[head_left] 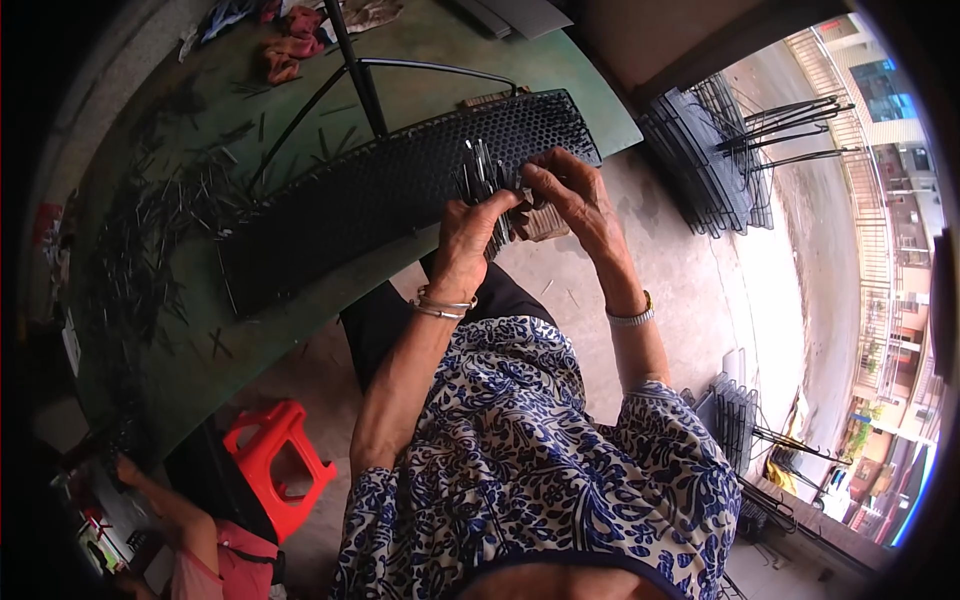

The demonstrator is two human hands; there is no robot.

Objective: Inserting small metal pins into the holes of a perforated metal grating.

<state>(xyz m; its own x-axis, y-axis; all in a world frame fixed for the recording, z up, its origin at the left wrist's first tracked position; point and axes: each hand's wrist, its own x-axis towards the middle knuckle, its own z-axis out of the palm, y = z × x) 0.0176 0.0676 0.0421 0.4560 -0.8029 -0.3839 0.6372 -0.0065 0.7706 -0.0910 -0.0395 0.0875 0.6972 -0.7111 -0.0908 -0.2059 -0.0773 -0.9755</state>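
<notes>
One green table [230, 365] takes up the upper left, and one long black mesh panel [350, 185] lies across it, reaching to its near edge. A single black metal frame [365, 95] rises behind the panel. Two stacks of wire racks stand on the floor to the right, a larger stack [700, 165] and a smaller stack [730, 415]. At the lower left are one co-worker in a pink shirt [225, 560] and one red stool [262, 455]. Reddish cloth [290, 50] lies at the table's far side. Loose dark strips [160, 220] litter the table's left part (far too many to count).

The person's two hands meet over the panel's near right portion. The left hand [467, 232] is closed around one upright bundle of thin strips [478, 175], its thumb laid across them. The right hand [578, 198] is just beside the bundle, fingers curled, thumb and forefinger brought nearly together; the fingertips are dim, so whether they have hold of a strip cannot be told.
</notes>
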